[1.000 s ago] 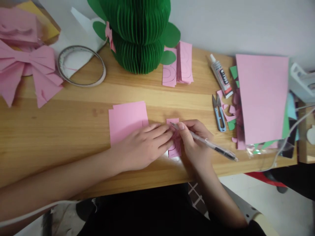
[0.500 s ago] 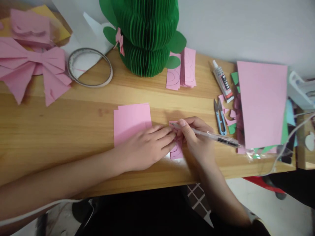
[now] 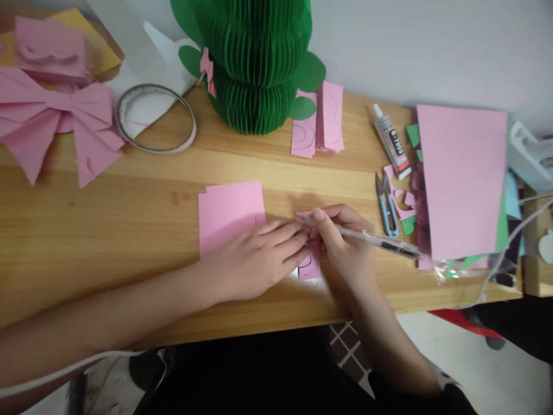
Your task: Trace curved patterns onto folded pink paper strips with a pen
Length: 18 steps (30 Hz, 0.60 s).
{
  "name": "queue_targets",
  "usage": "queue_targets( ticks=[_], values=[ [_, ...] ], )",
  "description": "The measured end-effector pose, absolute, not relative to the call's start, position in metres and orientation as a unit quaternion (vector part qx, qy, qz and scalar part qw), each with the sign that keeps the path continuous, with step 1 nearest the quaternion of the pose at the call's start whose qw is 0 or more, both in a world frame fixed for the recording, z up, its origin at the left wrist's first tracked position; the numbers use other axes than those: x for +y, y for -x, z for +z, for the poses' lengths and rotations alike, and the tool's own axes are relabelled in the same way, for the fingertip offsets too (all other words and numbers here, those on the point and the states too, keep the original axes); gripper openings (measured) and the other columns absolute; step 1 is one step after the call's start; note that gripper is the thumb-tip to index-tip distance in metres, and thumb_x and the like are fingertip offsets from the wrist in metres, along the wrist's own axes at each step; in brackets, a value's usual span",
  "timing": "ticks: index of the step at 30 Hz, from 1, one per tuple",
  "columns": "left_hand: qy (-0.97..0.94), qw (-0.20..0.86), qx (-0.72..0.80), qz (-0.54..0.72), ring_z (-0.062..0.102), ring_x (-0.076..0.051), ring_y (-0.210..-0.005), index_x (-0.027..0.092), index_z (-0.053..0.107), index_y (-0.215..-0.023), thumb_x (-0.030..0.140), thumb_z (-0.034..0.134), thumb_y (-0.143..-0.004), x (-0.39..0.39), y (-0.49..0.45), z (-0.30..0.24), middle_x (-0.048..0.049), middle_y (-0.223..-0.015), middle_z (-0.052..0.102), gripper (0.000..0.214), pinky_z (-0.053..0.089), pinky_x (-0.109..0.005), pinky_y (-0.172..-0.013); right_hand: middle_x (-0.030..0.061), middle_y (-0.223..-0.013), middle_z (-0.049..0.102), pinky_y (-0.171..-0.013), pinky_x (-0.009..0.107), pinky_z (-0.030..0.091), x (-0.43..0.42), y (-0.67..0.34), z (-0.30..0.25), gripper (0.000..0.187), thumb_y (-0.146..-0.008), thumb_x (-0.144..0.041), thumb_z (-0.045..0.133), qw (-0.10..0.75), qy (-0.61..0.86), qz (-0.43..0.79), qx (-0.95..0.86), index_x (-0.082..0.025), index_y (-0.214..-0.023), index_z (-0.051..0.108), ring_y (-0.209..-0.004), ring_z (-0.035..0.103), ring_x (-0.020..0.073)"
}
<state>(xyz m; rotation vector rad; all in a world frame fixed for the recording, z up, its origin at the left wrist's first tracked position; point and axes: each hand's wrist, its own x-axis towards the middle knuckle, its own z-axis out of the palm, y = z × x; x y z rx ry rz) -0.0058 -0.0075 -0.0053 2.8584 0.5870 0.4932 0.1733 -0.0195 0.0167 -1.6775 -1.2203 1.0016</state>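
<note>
A small pink paper piece [image 3: 309, 266] with a dark curved line drawn on it lies on the wooden table, partly covered by both hands. My left hand [image 3: 259, 256] rests flat with fingers stretched out, its fingertips pressing on that piece. Under its wrist and palm edge is a stack of larger pink paper sheets [image 3: 228, 213]. My right hand [image 3: 345, 242] is closed around a clear pen [image 3: 367, 236], whose tip points left at the upper edge of the small piece. The middle of the small piece is hidden by fingers.
Behind stands a green honeycomb paper figure [image 3: 259, 75] beside pink cut strips [image 3: 332, 118]. A glue tube [image 3: 393, 144], blue thread snips [image 3: 386, 207] and a pink sheet [image 3: 462, 178] lie right. A tape roll [image 3: 185, 132] and a pink paper bow [image 3: 56, 104] are left.
The hands, pen and paper look almost the same as before. The view has shifted very slightly.
</note>
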Motion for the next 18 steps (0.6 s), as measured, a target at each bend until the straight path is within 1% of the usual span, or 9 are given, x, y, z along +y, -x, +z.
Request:
queue_targets(
  ticks=[3,8,14,18],
  values=[
    [-0.962,0.087,0.201,0.164,0.057,-0.022,-0.126,0.013,0.064,-0.123,0.015,0.029,-0.105,-0.008,0.006,-0.005,-0.0051,-0.129,0.068,0.039,0.038,-0.034,-0.108,0.0001,-0.061,0.07,-0.047,0.023,0.049,-0.021,-0.174,0.016,0.02,-0.086,-0.033,0.069,0.408,0.666,0.39,-0.487,-0.019,-0.072,0.069,-0.049,0.059,0.0104],
    [-0.96,0.105,0.197,0.168,0.057,-0.024,-0.127,0.011,0.064,-0.121,0.014,0.031,-0.104,-0.008,0.006,-0.005,-0.0078,-0.127,0.069,0.037,0.037,-0.036,-0.107,-0.0032,-0.056,0.063,-0.044,0.021,0.045,-0.024,-0.175,0.016,0.022,-0.088,-0.034,0.067,0.42,0.661,0.404,-0.472,-0.019,-0.072,0.066,-0.045,0.055,0.0091],
    [-0.959,0.1,0.203,0.168,0.057,-0.024,-0.126,0.013,0.066,-0.119,0.014,0.028,-0.105,-0.008,0.006,-0.006,-0.0055,-0.126,0.069,0.041,0.037,-0.035,-0.106,-0.0048,-0.052,0.058,-0.047,0.022,0.044,-0.027,-0.179,0.016,0.027,-0.088,-0.034,0.067,0.412,0.678,0.391,-0.468,-0.02,-0.066,0.06,-0.046,0.052,0.0088],
    [-0.96,0.095,0.205,0.168,0.058,-0.023,-0.125,0.014,0.067,-0.118,0.015,0.027,-0.105,-0.008,0.006,-0.005,-0.0051,-0.127,0.069,0.042,0.037,-0.035,-0.106,-0.005,-0.051,0.056,-0.048,0.023,0.042,-0.03,-0.18,0.016,0.027,-0.088,-0.035,0.066,0.406,0.687,0.382,-0.466,-0.02,-0.066,0.059,-0.047,0.052,0.0094]
  ],
)
